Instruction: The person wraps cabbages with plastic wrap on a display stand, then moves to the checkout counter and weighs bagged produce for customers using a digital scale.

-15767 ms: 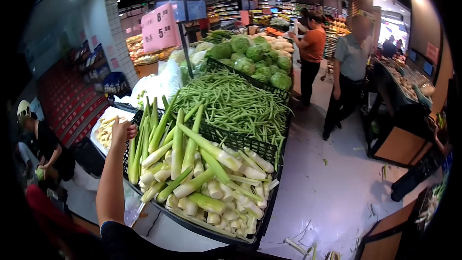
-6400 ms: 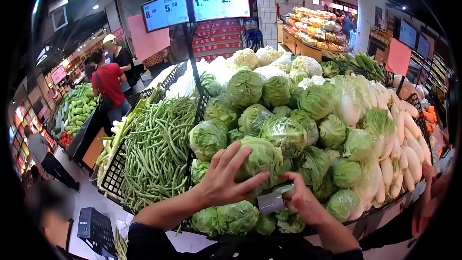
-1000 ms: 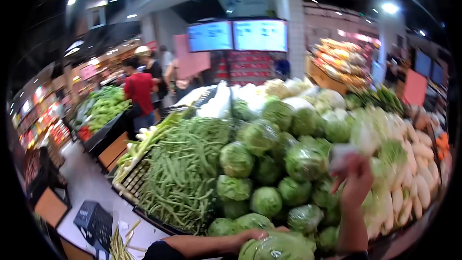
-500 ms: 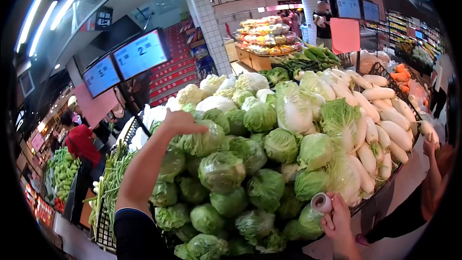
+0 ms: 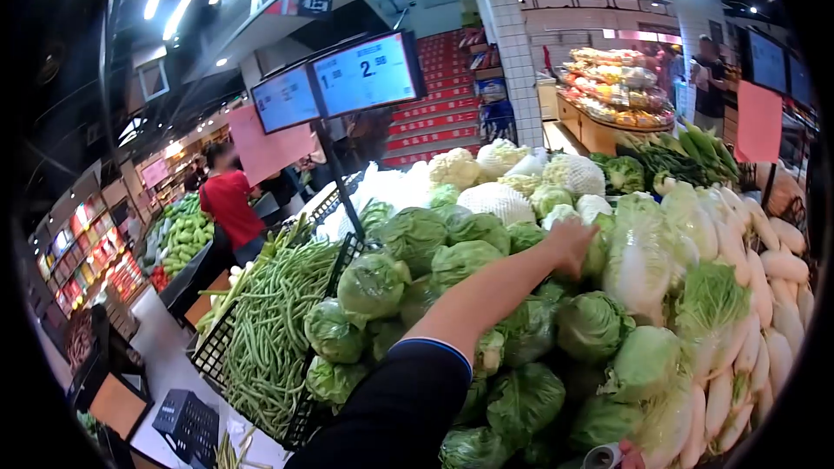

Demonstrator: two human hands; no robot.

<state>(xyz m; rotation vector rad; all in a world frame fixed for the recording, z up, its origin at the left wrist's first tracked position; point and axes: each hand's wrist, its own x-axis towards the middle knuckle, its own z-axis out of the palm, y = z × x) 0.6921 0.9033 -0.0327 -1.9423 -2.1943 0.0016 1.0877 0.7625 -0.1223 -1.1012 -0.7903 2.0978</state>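
Left arm, dark sleeve with a blue edge at the cuff, stretched forward across the heap of round green cabbages [image 5: 593, 326]. Left hand [image 5: 569, 246] at the far part of the heap, back of the hand up, beside a green cabbage [image 5: 599, 245]; fingers partly hidden, so cannot tell how far they are bent or whether they have hold of it. Right hand [image 5: 631, 455] at the bottom edge of the view, mostly cut off; the visible part is closed against the side of a pale roll [image 5: 600, 457], its round open end showing. Roll lies in front of the near cabbages, close to the leafy wrapped long cabbages. Several heads wear clear film. To the left, green beans [image 5: 282, 330] in a black mesh crate [image 5: 211, 354]. Behind the heap, cauliflowers [image 5: 454, 168], some in white netting. To the right, long pale cabbages [image 5: 641, 260], then white radishes [image 5: 786, 313] stacked to the edge of the display. Beyond: price screens [image 5: 366, 75] on a pole, a pink sign [image 5: 268, 146], red-fronted stairs [image 5: 439, 91], and a person in a red top [image 5: 231, 207]. Dark basket [image 5: 187, 424] on the floor, lower left.
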